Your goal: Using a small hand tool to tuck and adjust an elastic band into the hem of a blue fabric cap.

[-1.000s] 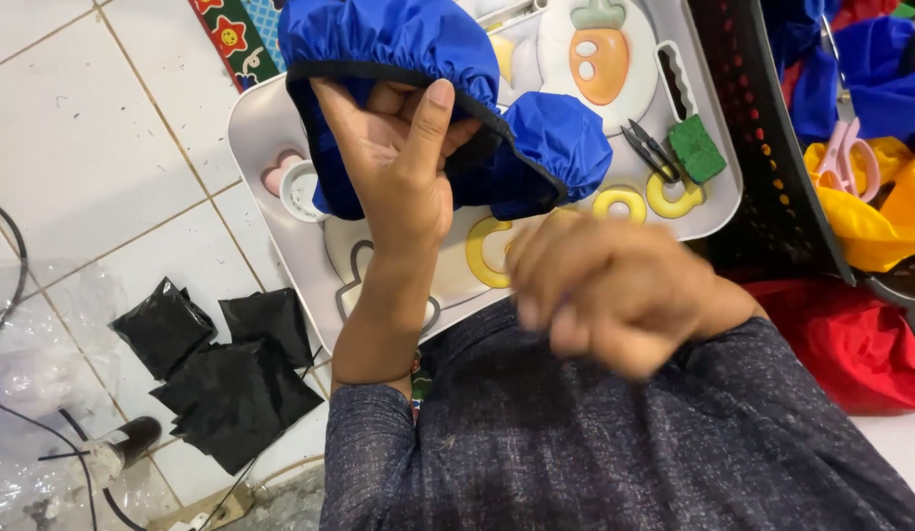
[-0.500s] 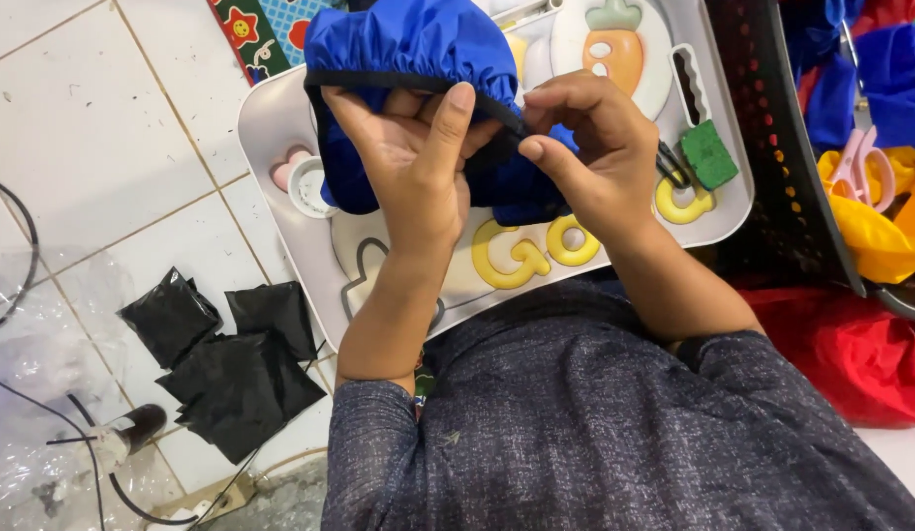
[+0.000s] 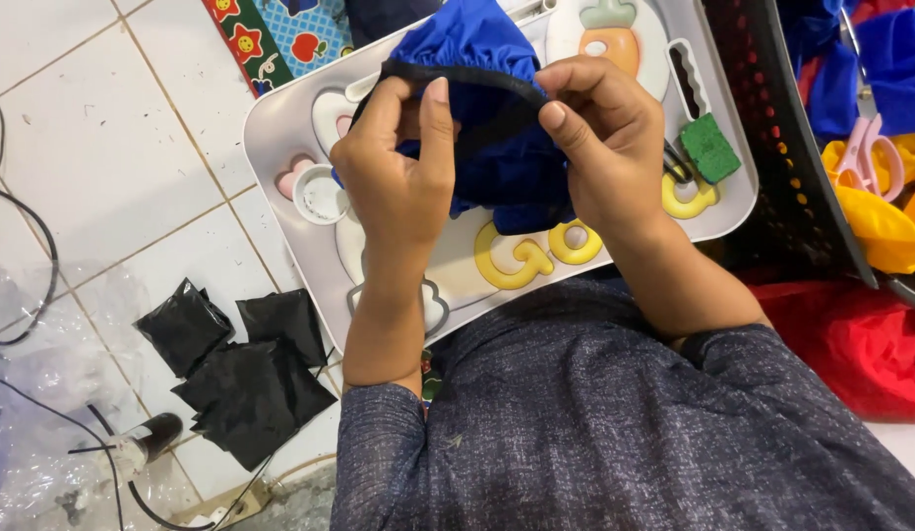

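Both my hands hold a blue fabric cover (image 3: 477,59) with a dark elastic rim over a white tray table (image 3: 280,118). My left hand (image 3: 398,187) grips the rim at its left side, thumb up along the band. My right hand (image 3: 605,138) pinches the rim at the right, and the band runs taut between the two. The blue cloth bunches up behind and below my fingers and hides the middle of the tray.
The tray carries yellow raised letters (image 3: 521,258), a carrot picture (image 3: 615,34), a green block (image 3: 710,147) and a small round cup (image 3: 318,194). Folded black cloth pieces (image 3: 246,369) lie on the tiled floor. A black basket (image 3: 772,147) at right holds blue and yellow fabric and pink scissors (image 3: 871,157).
My right hand came up from my lap and took hold of the elastic rim. Both hands now stretch the band, and the cover sits higher on the tray.
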